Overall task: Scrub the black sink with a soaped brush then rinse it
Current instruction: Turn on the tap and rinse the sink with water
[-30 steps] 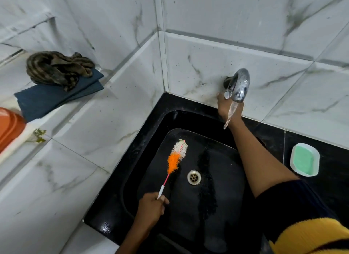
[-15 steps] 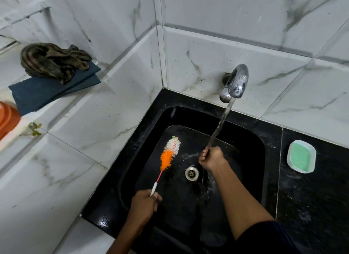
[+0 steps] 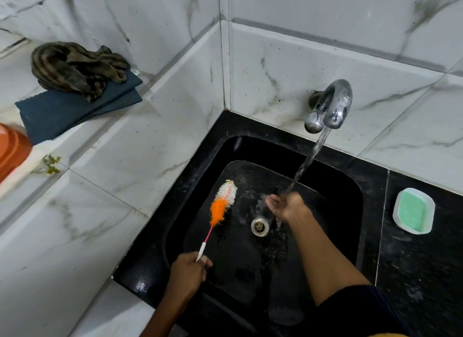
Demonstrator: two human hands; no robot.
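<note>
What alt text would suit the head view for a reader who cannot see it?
A person's right hand is cupped under water running from a chrome tap into a black sink, while the left hand grips an orange-and-white brush over the basin. A green soap dish sits on the counter to the right.

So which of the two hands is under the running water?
The right hand, out over the sink near the drain, with the tap's stream falling on it. The left hand is clear of the water, gripping the brush handle.
</note>
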